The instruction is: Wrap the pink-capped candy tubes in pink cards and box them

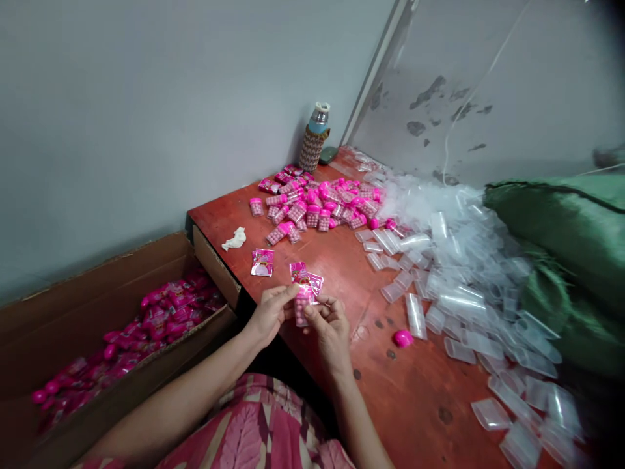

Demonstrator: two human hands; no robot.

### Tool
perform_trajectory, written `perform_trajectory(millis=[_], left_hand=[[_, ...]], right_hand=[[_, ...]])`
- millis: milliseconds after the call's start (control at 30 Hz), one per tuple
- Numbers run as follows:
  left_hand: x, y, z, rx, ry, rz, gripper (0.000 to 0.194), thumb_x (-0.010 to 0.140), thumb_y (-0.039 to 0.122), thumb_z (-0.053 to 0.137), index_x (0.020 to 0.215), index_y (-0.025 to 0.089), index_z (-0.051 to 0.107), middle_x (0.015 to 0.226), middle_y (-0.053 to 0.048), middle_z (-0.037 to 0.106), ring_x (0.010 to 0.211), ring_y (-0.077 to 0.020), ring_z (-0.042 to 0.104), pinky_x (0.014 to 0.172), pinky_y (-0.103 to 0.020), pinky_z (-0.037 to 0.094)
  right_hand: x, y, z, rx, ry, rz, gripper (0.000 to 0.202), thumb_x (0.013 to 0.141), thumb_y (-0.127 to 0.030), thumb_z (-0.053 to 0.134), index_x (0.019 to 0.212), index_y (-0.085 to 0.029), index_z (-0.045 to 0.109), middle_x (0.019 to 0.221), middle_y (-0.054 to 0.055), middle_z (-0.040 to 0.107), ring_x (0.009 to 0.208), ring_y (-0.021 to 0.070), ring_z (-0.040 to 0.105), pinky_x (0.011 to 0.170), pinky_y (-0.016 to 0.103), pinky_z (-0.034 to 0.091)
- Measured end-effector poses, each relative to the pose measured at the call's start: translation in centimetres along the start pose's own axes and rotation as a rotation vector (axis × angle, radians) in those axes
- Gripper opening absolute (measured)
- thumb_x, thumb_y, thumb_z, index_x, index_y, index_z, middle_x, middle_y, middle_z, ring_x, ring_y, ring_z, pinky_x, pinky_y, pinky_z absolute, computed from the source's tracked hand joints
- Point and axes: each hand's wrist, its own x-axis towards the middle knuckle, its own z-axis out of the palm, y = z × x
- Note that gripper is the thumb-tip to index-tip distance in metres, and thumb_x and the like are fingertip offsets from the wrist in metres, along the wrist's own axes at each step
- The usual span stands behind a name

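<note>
Between both hands is a small clear bottle of pink balls (pixel 301 314) with a pink top, held upright over the table's near edge. My left hand (pixel 270 315) pinches its upper left side, thumb across the front. My right hand (pixel 332 329) grips the lower right side with thumb and bent fingers. Just beyond the bottle, shiny pink printed sachets (pixel 316 282) show; whether they touch it I cannot tell. Another small stack of pink sachets (pixel 262 262) lies on the table to the left.
Filled bottles (pixel 312 215) are heaped on the red table (pixel 342 273). Empty clear tubes (pixel 459 299) spread along the right beside a green sack (pixel 576 260). A pink cap (pixel 403 338) lies nearer. At left, a cardboard box (pixel 97 273) holds pink packs. A bottle (pixel 311 143) stands behind.
</note>
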Motion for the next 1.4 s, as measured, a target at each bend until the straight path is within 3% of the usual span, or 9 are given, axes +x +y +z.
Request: perform_trajectory(millis=[167,333,500,733,967,1067,1167,1400], left_hand=[[0.8,-0.2,-0.2,0.05,0.081,-0.032,0.027,0.062,0.033,0.071,0.059,0.01,0.058,0.054,-0.003,0.06,0.045,-0.0103,0.053,0.046,-0.023,0.043],[1.2,-0.2,-0.6,0.044,0.068,-0.117,0.028,0.062,0.035,0.07,0.061,0.009,0.059,0.053,-0.004,0.06,0.043,-0.0104,0.052,0.041,-0.023,0.042],[1.3,0.0,-0.5,0.028,0.063,-0.085,0.027,0.062,0.032,0.071,0.054,0.009,0.057,0.047,0.0,0.054,0.04,-0.0072,0.047,0.039,-0.019,0.037],[0.6,0.1,-0.8,0.069,-0.098,-0.153,0.022,0.064,0.028,0.069,0.062,0.008,0.061,0.049,0.0,0.054,0.041,-0.0074,0.048,0.043,-0.02,0.04],[0.2,-0.3,-0.3,-0.025,0.118,-0.02,0.029,0.062,0.035,0.07,0.059,0.01,0.057,0.05,0.0,0.055,0.041,-0.007,0.047,0.04,-0.02,0.037],[-0.1,-0.4,-0.1,-0.114,0.071,-0.014,0.034,0.069,0.043,0.062,0.067,0.009,0.06,0.057,-0.004,0.059,0.047,-0.0092,0.051,0.046,-0.021,0.041],[-0.4,-0.6,-0.1,-0.149,0.038,-0.008,0.032,0.071,0.04,0.062,0.072,0.008,0.062,0.063,-0.006,0.062,0.054,-0.0111,0.055,0.052,-0.023,0.044],[-1.4,-1.6,0.8,-0.11,0.098,0.078,0.024,0.071,0.034,0.063,0.073,0.01,0.063,0.071,-0.006,0.064,0.064,-0.0124,0.058,0.058,-0.022,0.044]], right_hand=[[-0.3,0.5,0.3,-0.231,0.039,-0.141,0.024,0.074,-0.027,0.062,0.092,-0.021,0.049,0.076,0.0,0.063,0.065,0.0137,0.061,0.062,0.028,0.05],[-0.2,0.4,0.6,-0.186,0.001,-0.102,0.024,0.074,-0.027,0.061,0.093,-0.022,0.048,0.075,-0.001,0.063,0.064,0.0135,0.061,0.059,0.028,0.05],[-0.3,-0.1,0.8,-0.161,-0.025,-0.089,0.024,0.074,-0.025,0.062,0.093,-0.022,0.047,0.074,-0.001,0.064,0.064,0.0143,0.062,0.061,0.029,0.05],[-0.4,-0.5,1.1,-0.056,0.018,-0.078,0.027,0.073,-0.023,0.063,0.094,-0.022,0.046,0.064,-0.004,0.063,0.056,0.0126,0.06,0.054,0.024,0.048],[-0.4,0.5,1.2,-0.056,0.043,-0.046,0.021,0.073,-0.027,0.063,0.088,-0.02,0.05,0.074,-0.001,0.063,0.064,0.0128,0.061,0.057,0.024,0.049],[-0.3,0.3,1.1,-0.072,0.091,-0.07,0.02,0.072,-0.027,0.064,0.086,-0.019,0.052,0.072,-0.001,0.062,0.063,0.0122,0.06,0.058,0.024,0.048],[-0.3,0.0,1.1,-0.058,0.092,-0.064,0.019,0.072,-0.027,0.064,0.085,-0.019,0.053,0.071,-0.001,0.062,0.061,0.0122,0.058,0.056,0.024,0.048],[-0.4,0.6,1.3,-0.091,0.201,-0.133,0.017,0.071,-0.026,0.065,0.082,-0.018,0.054,0.076,0.0,0.061,0.069,0.013,0.058,0.064,0.025,0.048]])
